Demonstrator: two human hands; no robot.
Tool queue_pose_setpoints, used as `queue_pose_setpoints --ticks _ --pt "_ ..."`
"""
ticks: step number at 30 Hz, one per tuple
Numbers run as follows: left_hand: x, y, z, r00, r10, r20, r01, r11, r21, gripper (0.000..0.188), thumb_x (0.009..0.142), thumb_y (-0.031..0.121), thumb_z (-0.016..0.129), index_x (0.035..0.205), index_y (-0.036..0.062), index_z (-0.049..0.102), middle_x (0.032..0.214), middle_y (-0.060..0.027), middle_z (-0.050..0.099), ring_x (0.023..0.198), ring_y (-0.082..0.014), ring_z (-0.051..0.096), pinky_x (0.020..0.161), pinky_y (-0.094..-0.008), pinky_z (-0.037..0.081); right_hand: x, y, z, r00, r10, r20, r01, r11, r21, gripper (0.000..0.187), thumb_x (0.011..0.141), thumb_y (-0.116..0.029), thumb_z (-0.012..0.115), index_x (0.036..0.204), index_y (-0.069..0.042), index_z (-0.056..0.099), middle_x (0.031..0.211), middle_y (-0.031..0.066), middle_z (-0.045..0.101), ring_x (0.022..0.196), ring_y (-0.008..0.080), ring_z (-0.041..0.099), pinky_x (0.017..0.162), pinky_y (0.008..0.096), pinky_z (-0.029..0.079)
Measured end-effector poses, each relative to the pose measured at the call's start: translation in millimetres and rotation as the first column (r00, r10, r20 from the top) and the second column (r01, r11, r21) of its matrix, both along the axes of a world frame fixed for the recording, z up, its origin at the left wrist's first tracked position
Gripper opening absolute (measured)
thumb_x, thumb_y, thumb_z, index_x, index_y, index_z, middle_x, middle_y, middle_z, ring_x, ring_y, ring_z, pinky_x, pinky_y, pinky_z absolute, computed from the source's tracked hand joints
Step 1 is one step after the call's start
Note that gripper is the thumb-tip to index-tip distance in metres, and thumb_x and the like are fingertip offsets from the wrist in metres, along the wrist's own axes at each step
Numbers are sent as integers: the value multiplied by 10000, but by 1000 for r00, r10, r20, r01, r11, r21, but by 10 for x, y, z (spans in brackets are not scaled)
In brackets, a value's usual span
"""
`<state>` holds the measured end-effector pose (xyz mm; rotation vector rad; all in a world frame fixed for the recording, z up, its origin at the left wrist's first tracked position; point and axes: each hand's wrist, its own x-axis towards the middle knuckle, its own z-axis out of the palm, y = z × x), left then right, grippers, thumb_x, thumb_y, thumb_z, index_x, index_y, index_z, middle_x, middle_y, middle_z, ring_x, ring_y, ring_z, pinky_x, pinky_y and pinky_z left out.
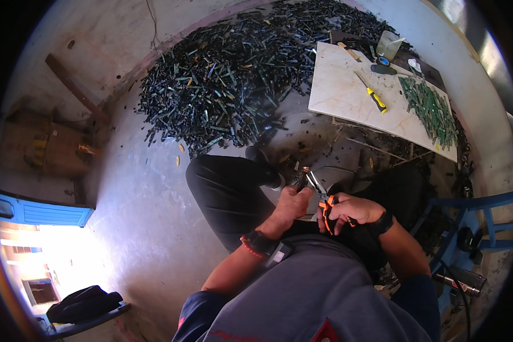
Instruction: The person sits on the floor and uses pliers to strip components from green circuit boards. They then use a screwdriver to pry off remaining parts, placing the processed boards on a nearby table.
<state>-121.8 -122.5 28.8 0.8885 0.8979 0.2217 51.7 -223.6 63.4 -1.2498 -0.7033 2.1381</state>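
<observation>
The left hand (293, 205) is closed, thumb pressed down, around a small dark piece with a copper-toned upper end (303, 179), which sticks up past the fingers above the person's lap. The right hand (350, 211) is wrapped around the handles of the steel pliers with orange-and-black grips (326, 205), whose nose points up and away, just beside that piece. Detail is small here, so I cannot tell whether the plier tips touch it. For good control, the left hand should pinch the piece firmly and low, keeping its fingertips clear of the metal nose, while the right hand squeezes gradually and lets the wrist do any turning; too hard a bite could crack or slip off such a slim part. Both wrists are best kept near the body for steadiness. Beyond the knees, a large heap of dark, narrow strips (228, 91) covers the floor, and the pale, marbled rectangular surface (342, 85) at the right carries a yellow-and-black screwdriver (376, 101) and a pile of flat green strips (430, 111).
</observation>
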Motion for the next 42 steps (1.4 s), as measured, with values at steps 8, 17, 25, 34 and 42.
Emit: queue_pose_setpoints --ticks 8,17,25,34,42 --pt "4 -7 -39 993 -32 -116 61 962 265 270 863 177 541 672 -14 556 542 12 461 504 -58 396 431 -284 308 84 54 -181 983 1 -184 -12 998 -59 265 823 -137 504 1026 17 577 933 191 649 855 290 663 621 333 559" --pt "1 -10 -212 987 -88 -138 145 862 485 208 836 133 519 794 -63 573 602 -22 503 546 -105 443 483 -305 364 4 -19 -304 942 -75 -326 34 991 -130 278 796 -179 534 994 10 584 912 176 652 822 294 678 551 292 564" --pt "10 -6 -164 977 -124 -173 194 855 481 222 835 137 522 795 -76 570 600 -30 503 558 -95 446 482 -305 368 -40 -81 -331 919 -119 -375 63 985 -158 277 783 -209 540 961 -1 586 890 160 651 811 278 683 535 278 556" --pt "34 -35 -66 975 -58 -213 174 795 581 304 830 188 562 739 -101 574 542 -158 503 523 -147 456 514 -382 410 -44 -140 -374 850 -133 -509 47 983 -179 312 837 -223 499 1053 -7 563 968 168 634 885 305 661 563 283 544" --pt "82 -43 -116 995 10 -103 60 758 650 275 862 180 567 804 -86 601 574 -176 548 533 -146 479 536 -379 434 -251 -150 -291 781 -142 -608 77 988 -132 325 830 -261 503 1042 -21 555 967 171 623 910 332 647 568 300 538"
